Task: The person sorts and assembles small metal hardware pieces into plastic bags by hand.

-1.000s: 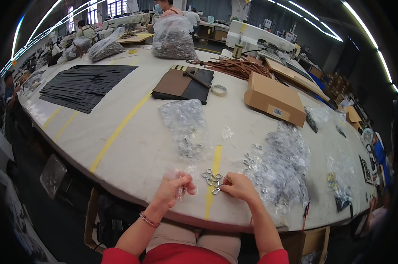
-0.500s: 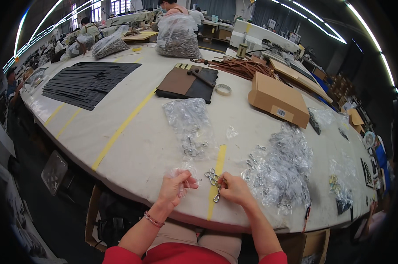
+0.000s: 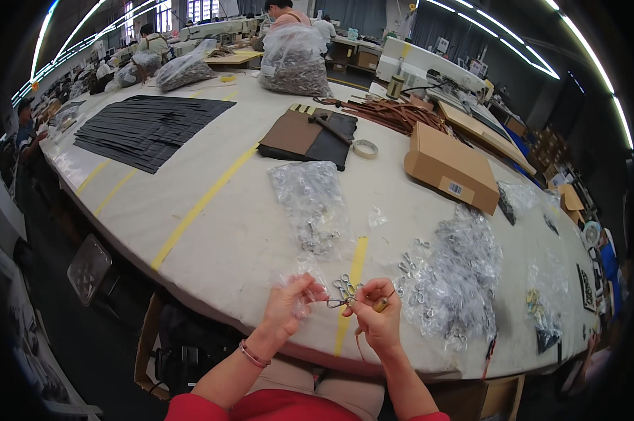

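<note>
My left hand [image 3: 283,309] is closed on crinkled clear plastic, a small bag [image 3: 302,306], above the table's front edge. Close on its right, my right hand [image 3: 379,319] pinches a silver metal snap hook [image 3: 335,304], which points towards the left fingertips. A small brass-coloured piece [image 3: 380,304] shows at the right fingers; its kind is unclear. Below that hand hangs a thin pale strip [image 3: 360,345]. Several more snap hooks [image 3: 345,283] lie just beyond my hands on the yellow tape.
Ahead lies a clear bag of hooks [image 3: 307,189]; at right spreads a heap of wrapped hooks [image 3: 457,281]. Farther off are a cardboard box [image 3: 449,165], a tape roll [image 3: 365,149], brown straps [image 3: 390,112], a hammer on dark pieces [image 3: 329,129] and black strips [image 3: 145,130].
My right hand has turned and lifted the snap hook, which now points left instead of hanging down. The left hand keeps its plastic. The whole view has shifted slightly.
</note>
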Action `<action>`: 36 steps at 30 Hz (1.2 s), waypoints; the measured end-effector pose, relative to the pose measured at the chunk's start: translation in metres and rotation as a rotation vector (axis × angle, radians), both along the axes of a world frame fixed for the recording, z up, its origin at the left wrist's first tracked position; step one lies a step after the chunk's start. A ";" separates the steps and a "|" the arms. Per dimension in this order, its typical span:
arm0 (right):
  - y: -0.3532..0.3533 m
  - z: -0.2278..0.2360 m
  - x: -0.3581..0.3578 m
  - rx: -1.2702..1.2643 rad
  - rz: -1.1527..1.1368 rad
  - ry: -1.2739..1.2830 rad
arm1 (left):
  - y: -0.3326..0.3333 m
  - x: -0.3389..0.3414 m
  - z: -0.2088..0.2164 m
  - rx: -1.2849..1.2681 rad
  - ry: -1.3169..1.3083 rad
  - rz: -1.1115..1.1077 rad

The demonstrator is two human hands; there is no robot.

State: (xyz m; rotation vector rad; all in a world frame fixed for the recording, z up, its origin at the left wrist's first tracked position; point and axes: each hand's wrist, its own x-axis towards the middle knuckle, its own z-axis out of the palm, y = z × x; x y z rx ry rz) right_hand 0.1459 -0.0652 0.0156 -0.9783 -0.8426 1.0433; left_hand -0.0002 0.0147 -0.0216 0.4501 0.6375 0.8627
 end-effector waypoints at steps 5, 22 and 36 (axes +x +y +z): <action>0.005 -0.009 -0.003 0.043 -0.075 0.054 | -0.004 0.002 0.004 -0.047 -0.021 0.004; 0.003 -0.014 -0.009 0.199 -0.208 0.126 | -0.006 0.002 0.003 -0.008 -0.048 0.009; 0.007 -0.013 -0.015 0.122 -0.286 0.033 | -0.012 0.009 0.003 -0.032 -0.037 -0.040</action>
